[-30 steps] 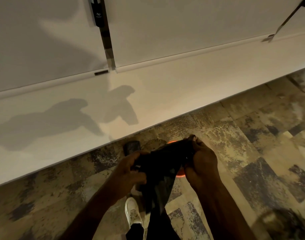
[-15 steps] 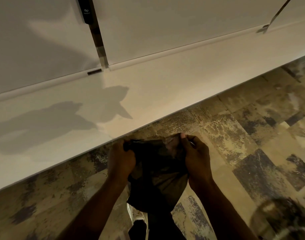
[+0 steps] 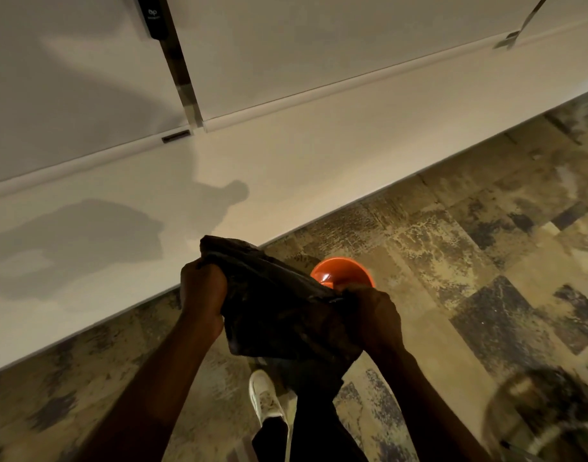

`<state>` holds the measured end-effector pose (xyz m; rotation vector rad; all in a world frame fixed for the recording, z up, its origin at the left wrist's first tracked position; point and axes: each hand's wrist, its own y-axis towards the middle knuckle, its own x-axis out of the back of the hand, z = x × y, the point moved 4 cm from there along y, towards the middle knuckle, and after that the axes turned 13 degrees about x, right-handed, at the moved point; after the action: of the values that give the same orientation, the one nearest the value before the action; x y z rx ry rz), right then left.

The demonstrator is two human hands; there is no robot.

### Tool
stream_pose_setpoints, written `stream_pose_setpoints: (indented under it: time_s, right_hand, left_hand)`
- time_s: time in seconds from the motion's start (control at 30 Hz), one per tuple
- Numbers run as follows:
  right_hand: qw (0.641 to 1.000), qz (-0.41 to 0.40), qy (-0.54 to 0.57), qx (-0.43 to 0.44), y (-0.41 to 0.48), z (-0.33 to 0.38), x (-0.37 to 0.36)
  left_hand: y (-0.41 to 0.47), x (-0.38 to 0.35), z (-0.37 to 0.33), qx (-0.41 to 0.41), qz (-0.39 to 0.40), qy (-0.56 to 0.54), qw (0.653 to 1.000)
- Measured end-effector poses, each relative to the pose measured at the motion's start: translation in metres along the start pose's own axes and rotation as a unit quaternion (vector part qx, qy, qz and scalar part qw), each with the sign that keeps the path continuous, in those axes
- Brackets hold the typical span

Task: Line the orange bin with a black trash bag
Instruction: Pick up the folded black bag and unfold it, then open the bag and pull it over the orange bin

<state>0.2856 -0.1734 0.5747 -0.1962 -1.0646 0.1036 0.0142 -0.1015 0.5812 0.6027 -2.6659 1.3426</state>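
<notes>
A black trash bag (image 3: 279, 311) hangs stretched between both hands above the floor. My left hand (image 3: 202, 291) grips its upper left edge in a closed fist. My right hand (image 3: 372, 315) clutches the bag's right edge. Beyond the right hand, the orange bin (image 3: 342, 271) stands on the floor; only part of its round rim and inside shows, the rest is hidden behind the bag and hand. The bag's lower part droops toward my legs.
A white counter or ledge (image 3: 219, 181) runs diagonally just beyond the bin, with white wall panels above it. Patterned carpet tiles (image 3: 469, 261) cover the floor to the right. My white shoe (image 3: 266, 398) is below the bag. A blurred dark object (image 3: 546, 415) sits bottom right.
My hands have pulled apart, spreading the bag wider. The left hand rose and the right hand dropped, so the orange bin shows again behind the bag.
</notes>
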Motion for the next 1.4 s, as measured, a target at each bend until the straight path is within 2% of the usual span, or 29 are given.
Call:
stream_pose_setpoints:
  time_s: [0.1,0.2,0.33,0.43,0.53,0.63,0.77,0.93,1.03,1.17,1.23,1.3,1.4]
  right_hand:
    - [0.983,-0.071,0.111,-0.130,0.006,-0.024,-0.003]
    - [0.949,-0.117,0.189,-0.223,0.013,-0.044,-0.001]
    - [0.919,-0.138,0.250,-0.272,0.024,-0.064,0.008]
    - [0.900,-0.157,0.272,-0.303,0.028,-0.078,0.015]
    - [0.890,-0.168,0.285,-0.314,0.027,-0.094,0.015]
    - [0.914,-0.144,0.241,-0.293,0.022,-0.107,0.013]
    - [0.943,-0.081,0.148,-0.288,0.010,-0.118,0.009]
    - [0.937,-0.054,0.119,-0.323,-0.002,-0.145,0.007]
    - [0.904,-0.075,0.241,-0.344,-0.006,-0.161,0.008]
    - [0.805,-0.115,0.436,-0.386,-0.001,-0.169,0.015]
    - [0.764,-0.129,0.494,-0.395,0.007,-0.176,0.011]
    - [0.748,-0.140,0.509,-0.401,0.018,-0.192,0.005]
    - [0.743,-0.106,0.526,-0.400,0.041,-0.229,-0.017]
  left_hand:
    - [0.007,0.006,-0.003,-0.018,0.015,0.058,0.998]
    - [0.012,0.014,-0.004,-0.057,-0.020,0.155,0.986]
    - [0.024,0.021,0.002,-0.055,-0.040,0.235,0.970]
    - [0.030,0.021,0.010,-0.023,-0.037,0.250,0.967]
    - [0.039,0.010,0.025,0.082,0.037,0.162,0.983]
    - [0.037,-0.005,0.038,0.187,0.092,0.025,0.978]
    - [0.034,-0.028,0.057,0.297,0.157,-0.144,0.931]
    - [0.019,-0.053,0.069,0.322,0.179,-0.283,0.886]
    - [0.012,-0.067,0.077,0.328,0.195,-0.318,0.868]
    - [0.005,-0.077,0.085,0.331,0.185,-0.330,0.865]
    - [0.001,-0.079,0.084,0.326,0.166,-0.339,0.867]
    - [0.000,-0.083,0.084,0.331,0.150,-0.342,0.867]
    - [-0.001,-0.087,0.083,0.340,0.140,-0.369,0.854]
